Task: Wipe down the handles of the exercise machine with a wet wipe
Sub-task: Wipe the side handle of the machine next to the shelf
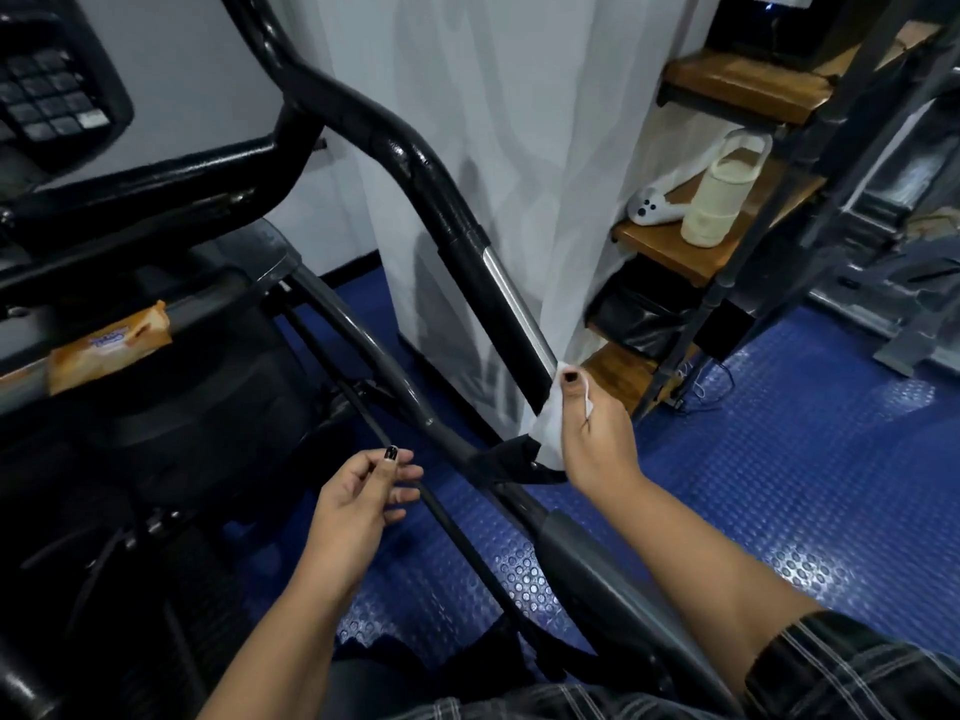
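Right hand (597, 433) is gripping the wet wipe (551, 423), thumb clamping it around the lower end of the black handle (488, 298) on the machine's right side. Left hand (358, 491) is hanging with fingers relaxed and apart, holding nothing, near a thin black rod (322, 350). 1 orange packet (109, 345) is lying on the frame at left.

Black handle (483, 283) with a silver strip, white wipe (553, 418), blue dotted floor (805, 459), orange packet (111, 345).
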A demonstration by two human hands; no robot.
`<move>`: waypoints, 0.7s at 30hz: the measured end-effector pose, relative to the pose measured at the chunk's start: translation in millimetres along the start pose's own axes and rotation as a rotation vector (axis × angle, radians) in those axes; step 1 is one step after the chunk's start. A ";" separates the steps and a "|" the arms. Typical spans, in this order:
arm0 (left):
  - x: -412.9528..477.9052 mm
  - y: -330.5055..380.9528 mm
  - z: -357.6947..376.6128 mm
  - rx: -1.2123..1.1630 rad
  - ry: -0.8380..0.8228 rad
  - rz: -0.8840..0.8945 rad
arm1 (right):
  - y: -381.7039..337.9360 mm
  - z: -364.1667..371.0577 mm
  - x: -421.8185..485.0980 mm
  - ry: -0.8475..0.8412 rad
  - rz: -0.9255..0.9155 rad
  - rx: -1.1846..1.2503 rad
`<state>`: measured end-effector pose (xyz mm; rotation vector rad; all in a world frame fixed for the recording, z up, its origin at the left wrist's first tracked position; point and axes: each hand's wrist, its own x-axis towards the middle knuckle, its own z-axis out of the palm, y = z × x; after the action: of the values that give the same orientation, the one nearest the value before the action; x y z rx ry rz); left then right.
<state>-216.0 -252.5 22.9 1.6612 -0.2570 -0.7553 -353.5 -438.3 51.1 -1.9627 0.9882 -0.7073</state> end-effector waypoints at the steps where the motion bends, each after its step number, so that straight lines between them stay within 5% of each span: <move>1: -4.3 -4.2 0.4 -0.004 0.023 -0.009 | -3.7 0.2 4.6 -0.020 -0.030 -0.025; 10: -40.7 -32.0 3.3 -0.045 0.129 -0.034 | -44.7 3.5 60.4 -0.223 -0.204 0.031; 18: -60.4 -41.8 11.1 -0.080 0.168 -0.008 | -41.2 7.1 58.5 0.041 -0.121 0.221; 21: -66.3 -44.1 14.3 -0.095 0.188 -0.007 | -32.0 6.1 46.7 0.037 -0.134 0.123</move>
<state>-285.5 -216.3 2.8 1.6304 -0.0814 -0.6024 -311.7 -463.1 80.6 -1.9272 0.8206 -0.8620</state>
